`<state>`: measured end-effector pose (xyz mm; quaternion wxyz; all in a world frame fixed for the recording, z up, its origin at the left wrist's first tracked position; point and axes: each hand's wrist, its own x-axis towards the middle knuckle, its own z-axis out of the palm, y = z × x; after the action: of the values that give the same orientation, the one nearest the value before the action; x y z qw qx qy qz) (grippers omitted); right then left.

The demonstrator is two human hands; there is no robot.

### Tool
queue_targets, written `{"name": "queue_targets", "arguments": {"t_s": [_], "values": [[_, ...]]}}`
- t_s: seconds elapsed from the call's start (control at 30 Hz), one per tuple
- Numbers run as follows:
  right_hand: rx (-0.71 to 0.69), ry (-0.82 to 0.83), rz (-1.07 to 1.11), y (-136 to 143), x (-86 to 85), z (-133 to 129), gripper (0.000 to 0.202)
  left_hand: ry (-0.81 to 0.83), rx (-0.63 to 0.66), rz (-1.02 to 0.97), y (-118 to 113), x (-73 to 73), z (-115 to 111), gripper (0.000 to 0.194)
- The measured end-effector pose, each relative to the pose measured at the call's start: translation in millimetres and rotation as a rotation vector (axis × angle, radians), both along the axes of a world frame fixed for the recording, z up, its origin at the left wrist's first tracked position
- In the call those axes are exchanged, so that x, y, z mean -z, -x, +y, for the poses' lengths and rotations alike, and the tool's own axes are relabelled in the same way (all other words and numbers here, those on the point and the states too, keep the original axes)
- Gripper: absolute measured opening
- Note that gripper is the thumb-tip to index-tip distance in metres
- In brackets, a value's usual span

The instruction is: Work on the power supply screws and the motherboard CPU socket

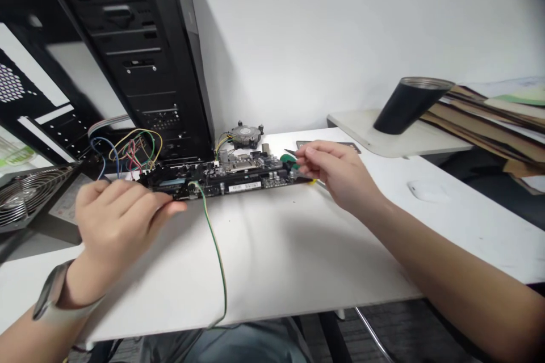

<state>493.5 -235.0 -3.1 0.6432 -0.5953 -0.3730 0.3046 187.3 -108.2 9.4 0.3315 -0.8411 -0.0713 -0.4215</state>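
Note:
A black motherboard is held or lies low over the white table, seen nearly edge-on. My left hand is closed around its left end, thumb along the front edge and fingertips hidden. My right hand is raised at the board's right end, its fingers pinched on a thin dark pointed tool; most of the tool is hidden by the fingers. A green round piece shows behind those fingers. A green-and-yellow wire runs from the board down over the table's front edge.
An open black computer case stands at the left, with a power supply and coloured cables beside it. Behind the board sits a CPU cooler fan. To the right are a black tumbler, stacked folders and a white mouse.

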Motion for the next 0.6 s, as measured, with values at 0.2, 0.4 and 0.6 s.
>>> {"name": "queue_targets", "arguments": {"t_s": [0.2,0.4,0.6], "values": [[-0.070,0.257,-0.047,-4,7.8,7,0.015,0.000,0.140,0.317,3,8.2,-12,0.037],[-0.162,0.447,-0.289,-1,12.0,-2,0.040,0.119,0.206,0.497,1,22.8,-17,0.043],[-0.280,0.555,-0.834,7,3.0,-18,0.060,0.258,0.175,0.538,1,29.2,-21,0.046]]}}
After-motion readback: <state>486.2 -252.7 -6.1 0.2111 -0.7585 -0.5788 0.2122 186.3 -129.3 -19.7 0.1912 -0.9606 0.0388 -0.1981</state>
